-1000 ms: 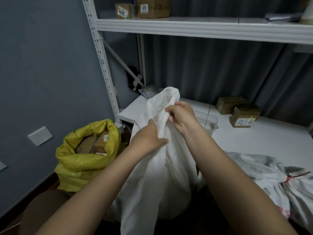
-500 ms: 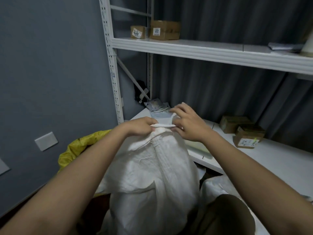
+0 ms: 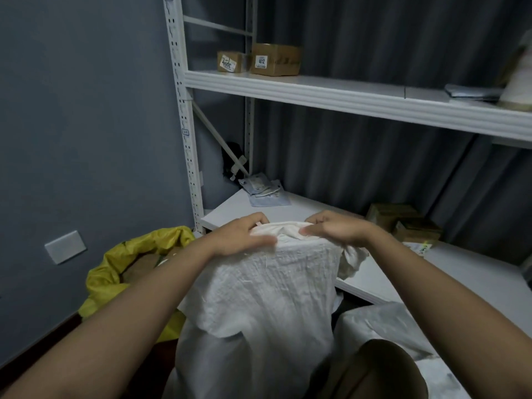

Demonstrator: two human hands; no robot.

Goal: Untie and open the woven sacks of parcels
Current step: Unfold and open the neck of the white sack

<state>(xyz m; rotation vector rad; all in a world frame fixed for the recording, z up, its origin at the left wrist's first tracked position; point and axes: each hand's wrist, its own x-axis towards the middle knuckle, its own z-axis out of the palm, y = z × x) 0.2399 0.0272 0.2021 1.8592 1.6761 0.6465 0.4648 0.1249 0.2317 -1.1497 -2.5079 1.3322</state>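
Far left there's a grey wall with a blank switch plate [image 3: 65, 247] on it. Just right of that, low down, sits a yellow sack [image 3: 115, 272], mouth open, with brown cardboard parcels showing inside. It's partly behind the left forearm and right beside the white one.

Middle of the shot is the white woven sack [image 3: 267, 286], standing upright in front of the person, its top folded over at the front like a flap. The left hand [image 3: 240, 236] grips the top edge on the left side, fingers curled over the bunched fabric and thumb lying along the front. The right hand [image 3: 335, 228] does the same on the right side, fingers hooked over the rim and pinching a gathered bit of cloth. The two hands are near each other with a hump of fabric between them.

Behind the sack is the lower shelf [image 3: 230, 214] of a white metal rack, with some flat grey packets [image 3: 263, 190] at the back corner. The upper shelf [image 3: 345, 96] carries two small labelled cardboard boxes [image 3: 260, 60] on its left end.

Over on the right, more cardboard boxes [image 3: 403, 223] sit on the lower shelf against the dark curtain, and another white sack [image 3: 388, 326] lies low at the bottom right, under the right forearm.
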